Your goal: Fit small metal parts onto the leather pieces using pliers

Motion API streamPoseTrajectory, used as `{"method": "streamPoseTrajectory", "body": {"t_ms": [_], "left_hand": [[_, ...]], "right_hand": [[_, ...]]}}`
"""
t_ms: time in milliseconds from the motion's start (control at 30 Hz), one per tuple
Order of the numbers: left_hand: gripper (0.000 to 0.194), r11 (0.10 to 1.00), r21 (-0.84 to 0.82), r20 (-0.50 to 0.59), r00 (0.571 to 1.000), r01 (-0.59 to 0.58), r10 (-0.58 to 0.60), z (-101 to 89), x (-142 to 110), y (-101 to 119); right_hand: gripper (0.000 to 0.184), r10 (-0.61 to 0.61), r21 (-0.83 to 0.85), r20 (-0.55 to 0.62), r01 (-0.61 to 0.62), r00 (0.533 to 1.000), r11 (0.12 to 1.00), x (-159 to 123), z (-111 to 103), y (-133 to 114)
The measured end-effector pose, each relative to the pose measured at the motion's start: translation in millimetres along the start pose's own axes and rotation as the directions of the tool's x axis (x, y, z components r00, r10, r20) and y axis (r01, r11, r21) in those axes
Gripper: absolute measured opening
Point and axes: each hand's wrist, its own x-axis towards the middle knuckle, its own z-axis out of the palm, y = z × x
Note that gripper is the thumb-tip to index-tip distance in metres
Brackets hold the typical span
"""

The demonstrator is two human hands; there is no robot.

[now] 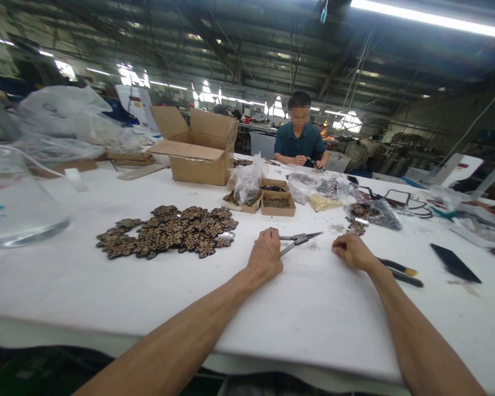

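Observation:
My left hand [266, 252] is closed around the handles of long-nosed pliers [300, 239], whose pointed jaws reach right, just above the table. Below the jaws lie tiny metal bits [312, 247], with more small bits [336, 227] a little farther back. My right hand [355, 253] is just right of the plier tips, its fingers pinched together; whatever they hold is hidden. Behind it lie a few leopard-print pieces [356, 227]. To the left of my left hand spreads a big heap of leopard-print pieces [169, 231] with scalloped edges.
Yellow-and-black-handled pliers [400, 272] and a dark phone-like slab [455, 263] lie right. Small boxes of studs [278, 204], a bag of gold bits [325, 202] and an open carton [202, 165] stand behind. A water container [20, 220] is left. A co-worker [300, 137] sits opposite.

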Motion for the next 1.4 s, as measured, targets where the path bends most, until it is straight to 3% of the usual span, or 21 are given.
{"method": "streamPoseTrajectory", "body": {"t_ms": [300,400,533,633,867,1100,1200,1400], "left_hand": [[0.069,1.000,-0.018,0.016,1.000,-0.008,0.008,-1.9,-2,2],[0.069,1.000,-0.013,0.012,1.000,-0.018,0.018,-0.6,-1,1],[0.066,1.000,-0.016,0.027,1.000,-0.006,0.006,-2.1,-2,2],[0.065,1.000,-0.022,0.054,0.999,-0.006,0.007,-2.5,-2,4],[0.067,0.998,-0.041,0.043,0.998,-0.042,0.044,-0.5,-3,4],[0.066,0.995,-0.059,0.036,0.996,-0.079,0.081,-0.1,-4,6],[0.070,0.992,-0.085,0.042,0.994,-0.098,0.101,0.6,-4,5],[0.072,0.977,-0.134,0.003,0.986,-0.165,0.167,1.4,-4,2]], "right_hand": [[0.009,0.018,0.022,0.021,-0.019,1.000,1.000,1,-2,-11],[0.013,-0.014,0.132,-0.005,0.014,1.000,0.991,-3,-4,-14],[0.027,-0.037,0.473,-0.107,0.083,0.994,0.877,-2,-6,-19],[0.034,-0.024,0.607,-0.130,0.099,0.991,0.788,-1,-9,-25],[0.036,-0.028,0.695,-0.120,0.104,0.992,0.712,-4,-17,-44],[0.031,-0.047,0.739,-0.091,0.099,0.995,0.666,-4,-12,-47],[0.032,-0.010,0.808,-0.055,0.050,0.998,0.587,-4,-9,-46],[0.031,-0.056,0.946,0.113,-0.090,0.992,0.313,-8,-15,-56]]}}
